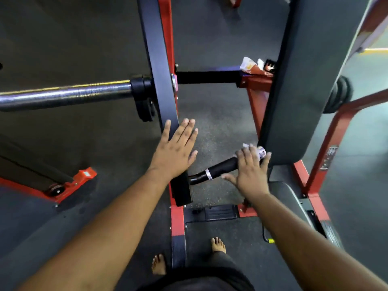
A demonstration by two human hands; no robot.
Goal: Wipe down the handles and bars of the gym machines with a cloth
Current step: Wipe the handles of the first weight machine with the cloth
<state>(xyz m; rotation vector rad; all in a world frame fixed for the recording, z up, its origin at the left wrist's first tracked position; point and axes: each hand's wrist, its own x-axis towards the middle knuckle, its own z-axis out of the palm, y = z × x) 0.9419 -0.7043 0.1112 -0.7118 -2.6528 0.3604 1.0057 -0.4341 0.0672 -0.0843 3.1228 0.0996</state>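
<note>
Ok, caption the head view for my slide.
Right hand presses a cloth on the black handle; left hand rests flat on the upright.

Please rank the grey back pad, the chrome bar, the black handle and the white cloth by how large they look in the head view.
1. Grey back pad
2. Chrome bar
3. Black handle
4. White cloth, mostly hidden under the right hand, so its true size is unsure.

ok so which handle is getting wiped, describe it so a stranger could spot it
Start at the tall dark back pad on the right of the red-framed machine. At its lower edge a short black handle slants down to the left, under the right hand and white cloth. Unlike the long chrome bar, it has black grip and a silver ring.
</note>
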